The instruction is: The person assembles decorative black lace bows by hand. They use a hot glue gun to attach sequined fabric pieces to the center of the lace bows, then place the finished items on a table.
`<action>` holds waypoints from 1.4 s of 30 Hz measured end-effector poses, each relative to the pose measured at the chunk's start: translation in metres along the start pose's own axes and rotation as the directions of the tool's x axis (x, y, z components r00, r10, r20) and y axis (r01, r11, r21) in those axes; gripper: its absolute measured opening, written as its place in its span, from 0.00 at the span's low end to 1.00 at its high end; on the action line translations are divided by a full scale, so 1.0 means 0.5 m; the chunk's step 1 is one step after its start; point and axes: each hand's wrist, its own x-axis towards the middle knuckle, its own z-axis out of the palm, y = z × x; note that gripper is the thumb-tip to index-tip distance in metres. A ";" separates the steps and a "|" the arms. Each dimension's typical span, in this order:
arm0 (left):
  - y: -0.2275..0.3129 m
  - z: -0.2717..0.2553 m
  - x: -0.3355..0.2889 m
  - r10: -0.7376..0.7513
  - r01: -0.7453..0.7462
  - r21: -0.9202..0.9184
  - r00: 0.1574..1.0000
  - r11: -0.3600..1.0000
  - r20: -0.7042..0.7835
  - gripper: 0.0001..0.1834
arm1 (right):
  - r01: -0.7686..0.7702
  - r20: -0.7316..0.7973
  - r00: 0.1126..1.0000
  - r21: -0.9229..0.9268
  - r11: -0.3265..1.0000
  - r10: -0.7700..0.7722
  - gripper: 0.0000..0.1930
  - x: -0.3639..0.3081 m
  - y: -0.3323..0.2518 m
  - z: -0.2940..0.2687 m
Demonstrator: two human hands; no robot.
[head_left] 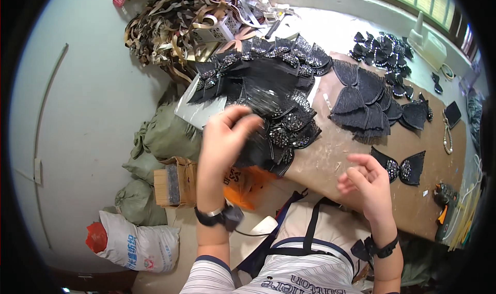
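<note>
My left hand [227, 136] is over the front of a large pile of black bows [297, 121] with clear stones at their centres. Its fingers are bent and their tips smeared by motion, so what they hold, if anything, cannot be made out. Just beyond them a black bow [266, 95] is blurred. My right hand [369, 183] hovers above the brown table surface with loosely bent fingers apart and nothing in them. Right beside it lies a single black bow with a stone-studded centre [405, 169]. Farther back is a stack of plain black fabric bows [359, 100].
Small black bows [385, 51] lie at the back right, near a clear bottle [431, 48]. A glue gun [444, 206] and glue sticks [465, 219] are at the right edge. Ribbon strips [170, 28] heap at the back left; sacks [173, 131] and a carton [178, 183] stand below.
</note>
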 end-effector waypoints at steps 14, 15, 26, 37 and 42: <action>0.041 0.215 0.003 0.409 -0.394 0.335 0.912 0.856 0.028 0.12 | 0.027 -0.431 0.902 0.116 0.993 0.026 0.09 -0.191 0.057 -0.270; 0.063 0.267 -0.019 0.433 -0.470 0.207 0.879 0.858 0.201 0.11 | 0.029 -0.424 0.905 0.145 0.989 0.036 0.09 -0.192 0.064 -0.267; 0.051 0.664 -0.039 0.105 -0.573 0.430 0.675 0.698 0.730 0.29 | -0.010 -0.335 0.938 0.233 0.972 0.090 0.09 -0.252 0.091 -0.270; 0.078 0.521 -0.179 0.048 0.110 -0.109 0.449 0.988 0.892 0.20 | 0.183 -0.219 0.971 0.409 0.894 -0.098 0.18 -0.172 0.082 -0.276; 0.110 0.456 -0.239 -0.038 0.078 -0.006 0.543 0.997 0.839 0.22 | 0.202 -0.251 0.961 0.337 0.920 -0.119 0.15 -0.203 0.047 -0.238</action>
